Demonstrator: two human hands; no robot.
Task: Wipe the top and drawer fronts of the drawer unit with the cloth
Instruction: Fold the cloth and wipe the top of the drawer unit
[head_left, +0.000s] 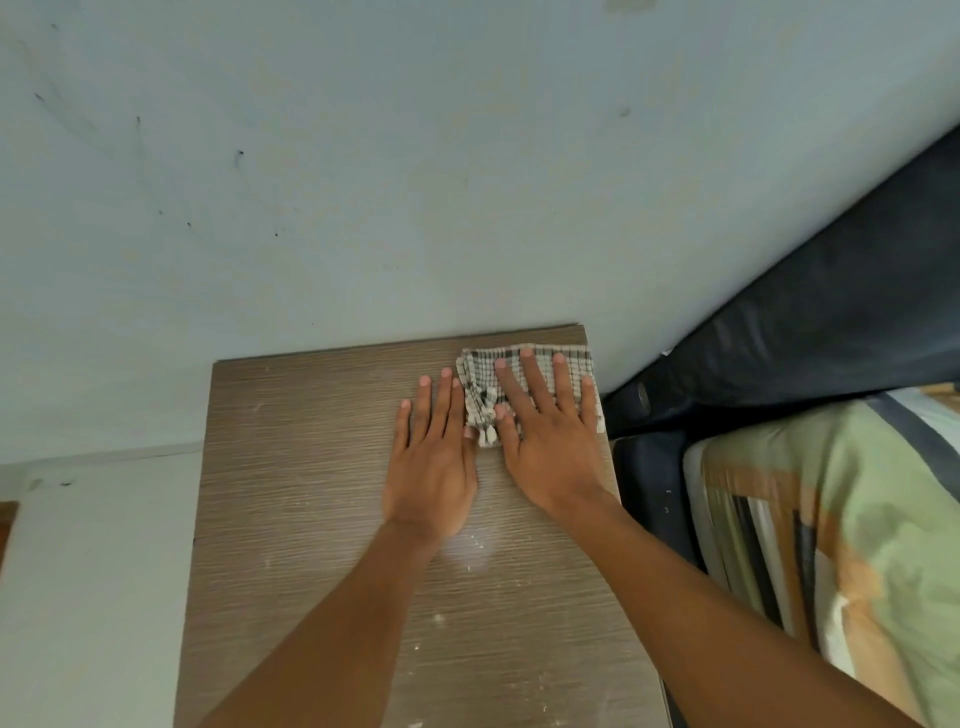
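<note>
Cloth (524, 387): checked, pale with dark lines, fringed along its near-left edge; lies flat on the far right corner of the drawer unit top, its right edge reaching the unit's right edge.

Drawer unit (322, 519): wood-grain brown top seen from above; far edge against the wall; pale specks and a whitish smear scattered over the near half. Drawer fronts not visible from this view.

Right hand (550, 441): palm down, fingers spread apart and flat, pressing on the cloth. Fingers and thumb cover the cloth's middle and right part; the palm's heel rests on bare wood just nearer than the cloth. Nothing clamped; the hand lies open on top of it.

Left hand (431, 467): palm down on bare wood, fingers straight and close together, just beside the cloth's left edge. The forefinger side touches or nearly touches the fringe; which one cannot be told. Holds nothing.

Wall (363, 182): pale blue-grey, scuffed with dark marks.

Bed (857, 519): to the right of the unit, with dark padded headboard and green, orange and white patterned bedding.
</note>
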